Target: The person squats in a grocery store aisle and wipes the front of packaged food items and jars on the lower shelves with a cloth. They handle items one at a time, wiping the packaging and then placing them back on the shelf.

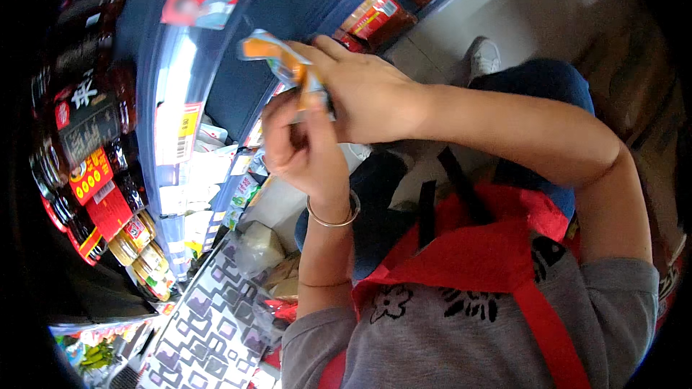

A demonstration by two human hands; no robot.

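An orange-and-white plastic packet [270, 48], crumpled and blurred, is between my two hands at the shelf front. My left hand [305, 143], with a bangle at its wrist, pinches the packet's near end between thumb and fingers. From the right, my right hand [373, 89] closes on the packet's other side, back of the hand upward. Its fingertips are partly hidden. Beyond the hands, dark shelf boards [238, 65] carry a price-label strip [178, 129].
Jars with dark labels [84, 113] line the upper shelf at left. Red packets [376, 16] lie on a low shelf ahead. A patterned cloth or board [208, 319] lies at lower left, beside a plastic-wrapped bundle [262, 246]. Pale floor tiles [432, 59] stretch past my knees.
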